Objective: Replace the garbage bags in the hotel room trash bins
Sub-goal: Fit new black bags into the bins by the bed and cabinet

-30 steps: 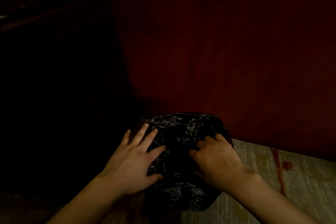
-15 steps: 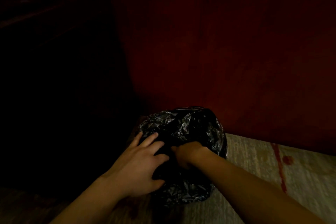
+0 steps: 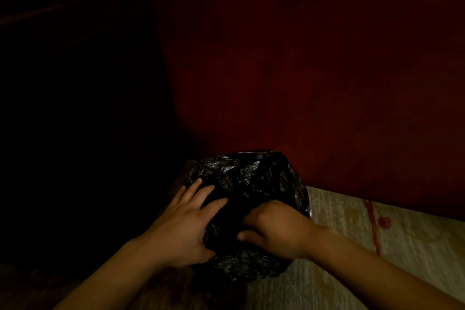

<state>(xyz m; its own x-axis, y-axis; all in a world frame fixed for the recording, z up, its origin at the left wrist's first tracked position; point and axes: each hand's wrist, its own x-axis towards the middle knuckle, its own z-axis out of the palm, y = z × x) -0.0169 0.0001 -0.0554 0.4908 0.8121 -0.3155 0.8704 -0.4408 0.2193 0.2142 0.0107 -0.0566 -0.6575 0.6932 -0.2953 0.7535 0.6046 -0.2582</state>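
Note:
A crumpled black garbage bag (image 3: 249, 178) covers the trash bin low in the middle of the view; the bin itself is hidden under the plastic. My left hand (image 3: 183, 224) lies flat on the bag's left side with fingers spread, thumb pressed against the front. My right hand (image 3: 274, 229) is curled on the bag's near right part, its fingers pinching a fold of the plastic.
A dark red wall (image 3: 302, 70) rises right behind the bin. The left side is in deep shadow with dim dark furniture (image 3: 63, 33). A pale patterned carpet (image 3: 364, 246) with a red stripe lies to the right and in front.
My right hand pushed into the middle of the bag, then drew back toward its near right side and gripped the plastic. My left hand stayed on the left side.

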